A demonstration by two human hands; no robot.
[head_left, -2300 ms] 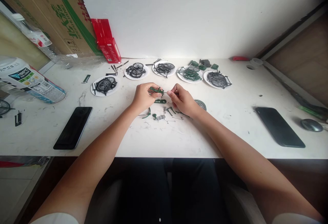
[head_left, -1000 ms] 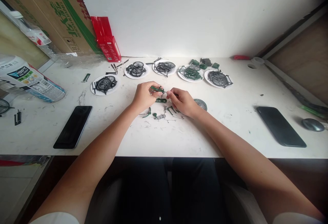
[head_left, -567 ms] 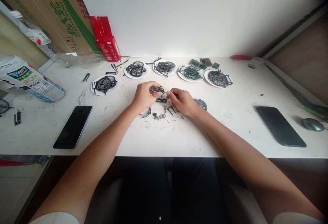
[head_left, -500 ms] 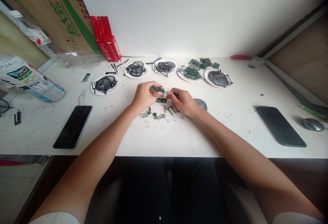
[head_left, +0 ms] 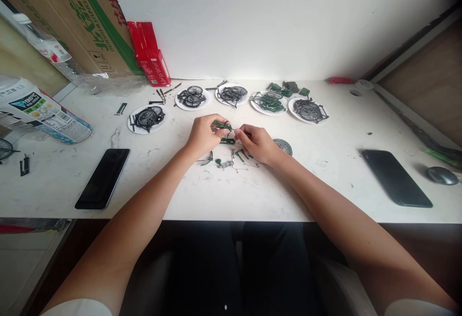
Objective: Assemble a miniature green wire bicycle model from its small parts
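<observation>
My left hand [head_left: 202, 134] is closed, its thumb and fingertips pinching a small green model bicycle part [head_left: 224, 125] above the table. Facing it, my right hand [head_left: 259, 143] pinches a thin, rod-like piece [head_left: 233, 130] whose tip meets the green part; its exact kind is too small to make out. Just below the fingers lies a long green piece like a chain guard [head_left: 228, 141]. A curved green mudguard [head_left: 208, 160], a small grey rack-like part [head_left: 227, 164] and thin metal bits lie nearer me. My right hand partly covers a green spoked wheel [head_left: 284, 146].
Paper plates of model bicycle parts, including a left one [head_left: 130, 128], line the back, with green pieces [head_left: 290, 87] behind. One phone [head_left: 103, 178] lies left, a dark phone-like slab [head_left: 397, 178] right beside a mouse [head_left: 442, 176]. A red box [head_left: 153, 65] and large bottle [head_left: 46, 111] stand left.
Both hands stay in the same place with the same grip. Only a very slight shift of the camera shows.
</observation>
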